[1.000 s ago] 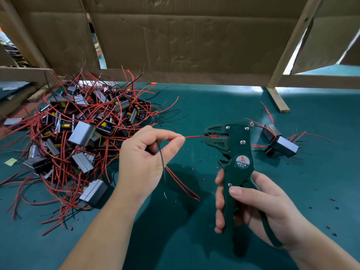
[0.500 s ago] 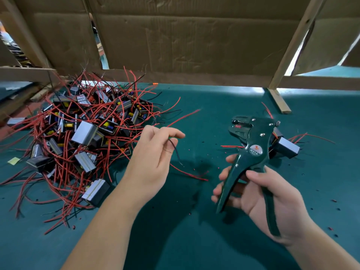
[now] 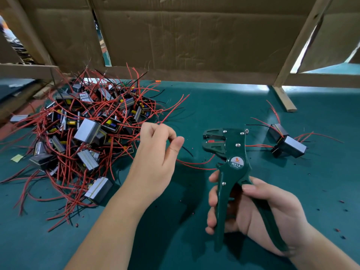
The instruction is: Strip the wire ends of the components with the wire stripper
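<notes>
Just changed: a second ago a red wire ran from the left hand (image 3: 157, 151) into the stripper (image 3: 231, 152). Half a second ago the tool had swung off to the right, clear of it. Now it stands upright again right of centre, and no wire reaches its mouth.
Meaning: I judge that red end is stripped and the next end is being lined up, most likely the black wire (image 3: 188, 151).
Left hand: centre of frame, fingers curled in with the thumb against the forefinger. The black wire pokes out from under the thumb toward the tool, so I read it as pinched there. I can't see whether a component sits inside the fist.
Right hand (image 3: 253, 209): lower right, wrapped round the stripper's handles, thumb across the front. The handles are spread, not squeezed.
Stripper mouth: standing apart, facing left toward the black wire, near it but not touching. A red bit (image 3: 211, 141) sits inside, which I take for a leftover piece of insulation.
Pile (image 3: 87, 129): left half of the frame, a tangle of components with red and black leads, which I take as not yet stripped.
Done pair (image 3: 286, 143): two components lie at right, behind the tool.
Table (image 3: 214, 106): green, with small red scraps (image 3: 341, 201) scattered at lower right.
Next: I want the black tip brought into the mouth before any squeeze.
</notes>
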`<state>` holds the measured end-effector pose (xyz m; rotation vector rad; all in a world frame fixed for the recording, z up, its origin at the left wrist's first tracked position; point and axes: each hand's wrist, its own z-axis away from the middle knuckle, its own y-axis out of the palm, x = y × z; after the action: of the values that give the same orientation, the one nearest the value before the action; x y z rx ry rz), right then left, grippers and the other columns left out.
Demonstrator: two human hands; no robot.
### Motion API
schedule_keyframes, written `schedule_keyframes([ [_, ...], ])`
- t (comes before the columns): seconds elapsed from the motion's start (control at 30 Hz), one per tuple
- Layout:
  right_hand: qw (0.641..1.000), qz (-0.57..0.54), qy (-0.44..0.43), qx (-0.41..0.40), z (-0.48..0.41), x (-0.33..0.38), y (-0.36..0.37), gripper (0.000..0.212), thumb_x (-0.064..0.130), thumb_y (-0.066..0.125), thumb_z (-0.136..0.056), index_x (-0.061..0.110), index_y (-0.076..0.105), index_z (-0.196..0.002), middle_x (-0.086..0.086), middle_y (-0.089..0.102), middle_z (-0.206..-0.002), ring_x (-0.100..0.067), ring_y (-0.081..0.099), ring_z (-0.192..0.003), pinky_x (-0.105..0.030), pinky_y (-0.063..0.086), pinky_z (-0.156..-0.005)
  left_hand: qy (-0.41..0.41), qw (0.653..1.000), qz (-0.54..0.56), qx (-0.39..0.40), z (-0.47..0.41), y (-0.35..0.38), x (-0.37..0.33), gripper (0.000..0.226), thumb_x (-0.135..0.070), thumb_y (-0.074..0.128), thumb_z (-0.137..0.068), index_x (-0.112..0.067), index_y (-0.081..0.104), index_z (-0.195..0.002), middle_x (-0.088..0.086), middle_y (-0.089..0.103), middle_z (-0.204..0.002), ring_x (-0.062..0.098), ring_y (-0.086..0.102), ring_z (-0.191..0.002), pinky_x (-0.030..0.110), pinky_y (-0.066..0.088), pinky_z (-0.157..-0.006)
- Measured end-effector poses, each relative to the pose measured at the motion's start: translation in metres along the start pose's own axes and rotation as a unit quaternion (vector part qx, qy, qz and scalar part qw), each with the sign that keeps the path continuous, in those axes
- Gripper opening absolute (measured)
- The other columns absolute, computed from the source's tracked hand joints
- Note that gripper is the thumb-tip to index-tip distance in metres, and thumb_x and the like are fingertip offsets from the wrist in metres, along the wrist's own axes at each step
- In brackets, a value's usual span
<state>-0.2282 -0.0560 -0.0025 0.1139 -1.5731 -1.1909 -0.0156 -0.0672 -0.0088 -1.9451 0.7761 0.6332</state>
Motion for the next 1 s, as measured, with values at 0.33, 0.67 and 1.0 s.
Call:
schedule_keyframes([
  [0.33, 0.998, 0.034, -0.033, 0.05, 0.003, -0.004, 0.001, 0.044, 0.018, 0.066, -0.083, 0.0, 0.052, -0.12, -0.026, 0.055, -0.098, -0.043, 0.058, -0.085, -0.057, 0.043, -0.082, -0.084, 0.932, 0.324, -0.142, 0.0, 0.011, -0.025, 0.012, -0.029, 0.056, -0.088, -0.027, 0.061, -0.078, 0.015, 0.049, -0.081, 0.006, 0.046, -0.062, 0.01, 0.04, -0.058],
  [0.67, 0.995, 0.063, -0.044, 0.059, 0.006, -0.008, -0.002, 0.042, 0.018, 0.065, -0.087, 0.0, 0.05, -0.123, -0.025, 0.058, -0.101, -0.044, 0.059, -0.087, -0.045, 0.049, -0.078, -0.138, 0.888, 0.421, -0.122, 0.006, 0.018, -0.03, 0.019, -0.05, 0.06, -0.078, -0.032, 0.066, -0.074, -0.01, 0.045, -0.065, 0.022, 0.035, -0.07, 0.04, 0.029, -0.071],
  [1.0, 0.992, 0.117, -0.05, 0.002, 0.007, -0.009, -0.002, 0.036, 0.033, 0.071, -0.083, 0.008, 0.059, -0.107, -0.02, 0.061, -0.085, -0.039, 0.063, -0.071, -0.049, 0.05, -0.069, -0.118, 0.902, 0.394, -0.13, 0.004, 0.018, -0.028, 0.019, -0.038, 0.055, -0.086, -0.034, 0.066, -0.072, -0.016, 0.049, -0.065, 0.004, 0.04, -0.064, 0.017, 0.036, -0.062],
])
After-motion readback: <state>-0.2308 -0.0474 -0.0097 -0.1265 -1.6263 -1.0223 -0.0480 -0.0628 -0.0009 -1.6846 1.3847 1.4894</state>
